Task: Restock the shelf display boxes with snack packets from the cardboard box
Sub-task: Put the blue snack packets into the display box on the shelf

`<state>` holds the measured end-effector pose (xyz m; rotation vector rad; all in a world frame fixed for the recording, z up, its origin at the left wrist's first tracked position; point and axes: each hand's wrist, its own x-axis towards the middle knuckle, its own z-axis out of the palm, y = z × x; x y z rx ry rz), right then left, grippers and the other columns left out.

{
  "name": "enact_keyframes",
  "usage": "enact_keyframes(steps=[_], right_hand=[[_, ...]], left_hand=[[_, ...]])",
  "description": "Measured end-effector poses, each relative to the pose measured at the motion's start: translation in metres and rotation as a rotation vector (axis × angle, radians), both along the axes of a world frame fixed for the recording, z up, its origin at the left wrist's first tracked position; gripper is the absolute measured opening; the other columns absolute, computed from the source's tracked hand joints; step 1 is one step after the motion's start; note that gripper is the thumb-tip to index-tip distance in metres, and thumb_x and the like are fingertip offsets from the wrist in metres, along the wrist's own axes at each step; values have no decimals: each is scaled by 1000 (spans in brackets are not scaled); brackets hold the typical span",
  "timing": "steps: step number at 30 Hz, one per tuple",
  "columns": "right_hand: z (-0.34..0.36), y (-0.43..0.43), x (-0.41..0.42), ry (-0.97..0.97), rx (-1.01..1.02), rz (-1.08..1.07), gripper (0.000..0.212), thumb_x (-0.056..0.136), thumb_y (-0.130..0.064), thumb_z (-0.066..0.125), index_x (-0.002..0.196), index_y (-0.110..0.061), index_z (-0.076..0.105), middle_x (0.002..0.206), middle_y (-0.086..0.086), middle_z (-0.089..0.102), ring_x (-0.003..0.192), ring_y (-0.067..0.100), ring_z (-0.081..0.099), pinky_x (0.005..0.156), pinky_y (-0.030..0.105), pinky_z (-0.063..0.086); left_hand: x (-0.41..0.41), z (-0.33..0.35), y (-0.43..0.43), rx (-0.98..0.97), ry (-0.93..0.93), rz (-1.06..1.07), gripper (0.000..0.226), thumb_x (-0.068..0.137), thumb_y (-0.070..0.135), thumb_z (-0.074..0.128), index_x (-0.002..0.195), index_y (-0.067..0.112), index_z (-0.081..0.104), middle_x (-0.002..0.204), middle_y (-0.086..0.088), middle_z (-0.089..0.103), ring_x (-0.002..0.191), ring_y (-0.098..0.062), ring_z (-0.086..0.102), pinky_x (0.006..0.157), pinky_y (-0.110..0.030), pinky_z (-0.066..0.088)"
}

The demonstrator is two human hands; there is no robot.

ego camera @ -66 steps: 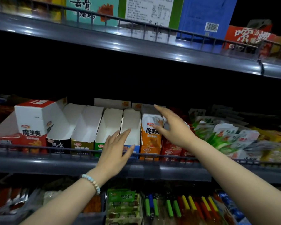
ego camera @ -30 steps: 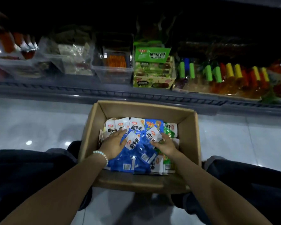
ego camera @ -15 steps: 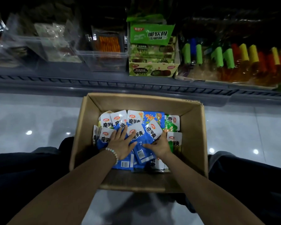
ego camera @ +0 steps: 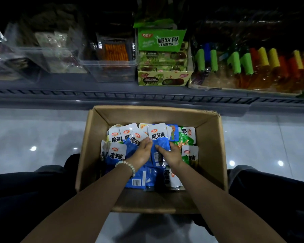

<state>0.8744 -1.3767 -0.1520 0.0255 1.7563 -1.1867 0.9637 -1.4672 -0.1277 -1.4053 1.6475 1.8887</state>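
Note:
An open cardboard box [ego camera: 88, 146] sits on the floor between my knees, holding several blue-and-white snack packets [ego camera: 117, 153] and a few green ones [ego camera: 187, 137]. Both hands are inside it. My left hand [ego camera: 140, 153], with a bead bracelet on the wrist, lies on the blue packets with its fingers curled around a bunch of them. My right hand [ego camera: 170, 154] presses against the same bunch, its fingers gathering an upright blue packet [ego camera: 159, 137] toward the left hand. The fingertips of both hands nearly meet. The shelf display boxes are out of view.
A grey bottom shelf [ego camera: 147, 97] runs across just beyond the box. On it stand clear plastic bins [ego camera: 111, 67], a green snack display carton [ego camera: 162, 55] and coloured jelly sticks [ego camera: 253, 67]. My dark-trousered knees flank the box on the glossy tiled floor [ego camera: 33, 137].
I looked down from the upper shelf to the cardboard box. Both hands went into it and have drawn together in the middle, bunching blue packets between them.

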Motion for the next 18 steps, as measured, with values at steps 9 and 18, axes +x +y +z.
enact_keyframes(steps=[9,18], right_hand=[[58,5,-15,-137,-71,132,29,85,-19,70,111,-7,67,107,13,71,97,27,69,85,38,56],[191,-14,-21,89,-245,228,22,79,-20,75,86,-12,56,95,12,70,78,20,67,81,36,56]], left_hand=[[14,42,-6,97,60,173,39,98,46,43,127,22,53,120,-4,65,106,-21,63,94,-37,52],[10,172,-21,120,353,367,40,90,43,57,113,10,64,104,-15,72,86,-24,70,79,-40,58]])
